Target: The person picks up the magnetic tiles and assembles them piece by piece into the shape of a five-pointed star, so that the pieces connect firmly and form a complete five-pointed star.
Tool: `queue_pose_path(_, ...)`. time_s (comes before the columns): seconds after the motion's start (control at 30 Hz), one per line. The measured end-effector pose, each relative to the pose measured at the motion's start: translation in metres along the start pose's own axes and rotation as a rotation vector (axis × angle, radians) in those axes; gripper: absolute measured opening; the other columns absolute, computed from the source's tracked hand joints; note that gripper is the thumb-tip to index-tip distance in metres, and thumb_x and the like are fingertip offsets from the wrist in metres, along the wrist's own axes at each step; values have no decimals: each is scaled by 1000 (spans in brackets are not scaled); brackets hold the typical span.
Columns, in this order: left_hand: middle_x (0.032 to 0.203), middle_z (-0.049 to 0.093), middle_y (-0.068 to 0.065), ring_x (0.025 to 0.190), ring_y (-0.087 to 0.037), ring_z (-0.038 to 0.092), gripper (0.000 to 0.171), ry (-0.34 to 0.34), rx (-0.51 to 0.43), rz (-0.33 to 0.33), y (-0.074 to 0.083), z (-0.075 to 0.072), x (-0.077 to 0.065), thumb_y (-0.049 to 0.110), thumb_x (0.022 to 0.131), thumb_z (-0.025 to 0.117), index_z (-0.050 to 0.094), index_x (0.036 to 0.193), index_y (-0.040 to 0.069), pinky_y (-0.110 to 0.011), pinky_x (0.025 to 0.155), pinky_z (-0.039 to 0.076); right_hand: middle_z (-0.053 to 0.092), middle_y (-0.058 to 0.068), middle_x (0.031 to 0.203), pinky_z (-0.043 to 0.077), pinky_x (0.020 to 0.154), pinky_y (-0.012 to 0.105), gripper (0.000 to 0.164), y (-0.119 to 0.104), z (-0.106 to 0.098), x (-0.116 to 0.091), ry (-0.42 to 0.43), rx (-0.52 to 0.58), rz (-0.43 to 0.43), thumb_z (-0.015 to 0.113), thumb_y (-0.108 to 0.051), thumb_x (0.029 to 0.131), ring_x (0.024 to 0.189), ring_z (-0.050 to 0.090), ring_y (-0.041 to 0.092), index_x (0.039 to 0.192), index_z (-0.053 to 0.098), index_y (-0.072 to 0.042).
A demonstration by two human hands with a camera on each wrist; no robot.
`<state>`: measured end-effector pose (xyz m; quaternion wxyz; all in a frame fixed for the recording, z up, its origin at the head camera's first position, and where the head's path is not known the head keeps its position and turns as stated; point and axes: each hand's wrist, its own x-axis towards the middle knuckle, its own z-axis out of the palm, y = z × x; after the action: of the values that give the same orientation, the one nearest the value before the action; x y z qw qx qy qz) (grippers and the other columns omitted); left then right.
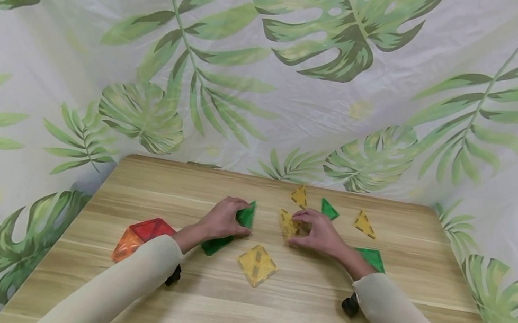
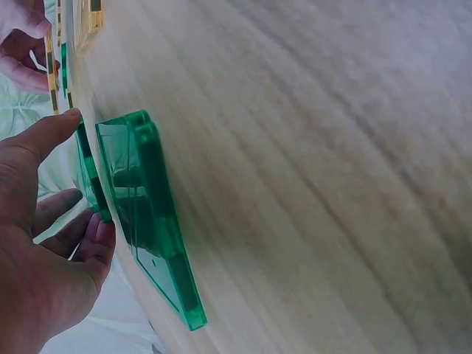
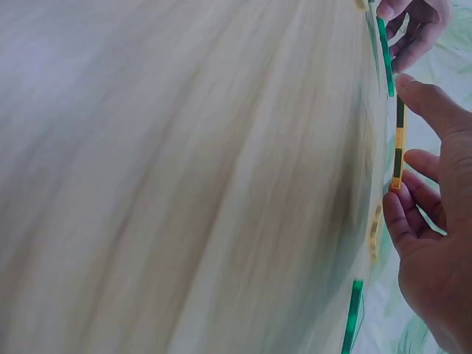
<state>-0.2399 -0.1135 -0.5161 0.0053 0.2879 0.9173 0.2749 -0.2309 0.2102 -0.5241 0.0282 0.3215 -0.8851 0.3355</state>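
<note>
- Pinches green magnetic tile (image 1: 246, 216) in left hand (image 1: 222, 219), yellow magnetic tile (image 1: 287, 223) in right hand (image 1: 319, 234), near centre.
- Has yellow square (image 1: 257, 264) apparently joined, lower centre.
- Leaves green triangle (image 1: 329, 209), yellow triangle (image 1: 364, 225) unjoined, right of centre.

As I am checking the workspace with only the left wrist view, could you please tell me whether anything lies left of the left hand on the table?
Observer: Yes, the head view shows red and orange translucent tiles there, partly covered by the left sleeve.

Operator: Thank you; may I also ask what lies beside the right forearm, which my view leaves out?

Observer: A green translucent tile lies there, to the right of the right hand; the forearm may hide part of it.
</note>
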Motion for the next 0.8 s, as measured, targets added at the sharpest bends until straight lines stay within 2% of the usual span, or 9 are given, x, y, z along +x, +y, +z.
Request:
queue_pose_path(0.47,135,68,-24,123,-40,64,66,-32,-4,-18,-6,-1,0,30,83,92,69,133,-6,-50,103,55,71,13,125,53,104,48,58,-19,34,34,-23,-36,87,96,-34,78,119,65,31,121,78,0)
queue_pose_path(0.8,137,67,-22,126,-39,62,67,-47,11,-41,-3,0,3,31,83,92,69,134,-4,-50,107,53,72,13,120,56,100,45,54,-28,50,50,-9,-106,64,95,-36,79,114,68,29,116,79,-1)
